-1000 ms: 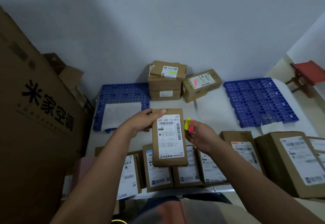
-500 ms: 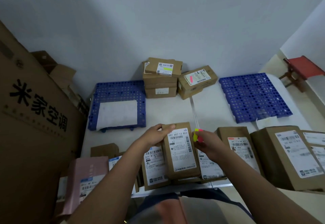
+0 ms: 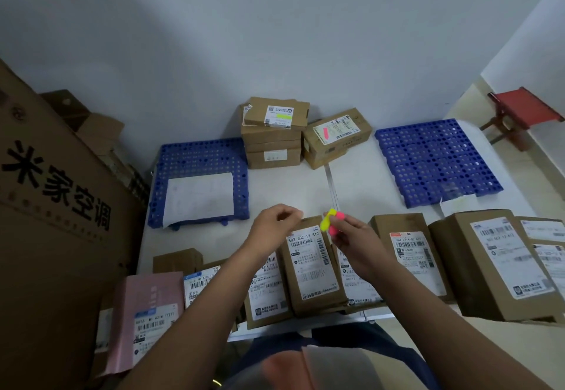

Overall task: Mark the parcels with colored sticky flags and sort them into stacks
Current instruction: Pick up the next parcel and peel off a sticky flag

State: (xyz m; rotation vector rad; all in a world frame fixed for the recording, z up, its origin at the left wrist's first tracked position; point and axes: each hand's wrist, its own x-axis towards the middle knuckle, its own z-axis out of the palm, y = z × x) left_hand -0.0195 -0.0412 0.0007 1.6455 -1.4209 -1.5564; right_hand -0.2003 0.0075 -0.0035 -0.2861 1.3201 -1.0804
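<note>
Brown parcel [image 3: 312, 264] with a white shipping label, lying face up on top of the front row of parcels [image 3: 266, 288] at the near edge of the white table [image 3: 287, 187]; set down there, presumably so both hands are free to peel a flag. No flag on its label yet.

Right hand [image 3: 351, 236] just above the parcel's top right corner, fingers curled round a small pad of sticky flags [image 3: 331, 221], yellow and pink strips showing. Left hand [image 3: 275, 224] close beside, thumb and fingertips drawn together toward the pad; possibly pinching a single flag, though too blurred to tell.

Further back against the wall, a stack of flagged parcels [image 3: 273, 132] with a yellow flag on top, and beside it one parcel with a pink flag [image 3: 334, 134]: sorted by colour. Blue perforated mats [image 3: 198, 157] left and right, a sheet of paper on the left one. Large cardboard box [image 3: 55, 206] at far left; pink mailer [image 3: 146, 313] at the near left.

Compared with half a second ago: parcel no longer gripped by the left hand, now resting on the row; left hand moved across to the flags.
</note>
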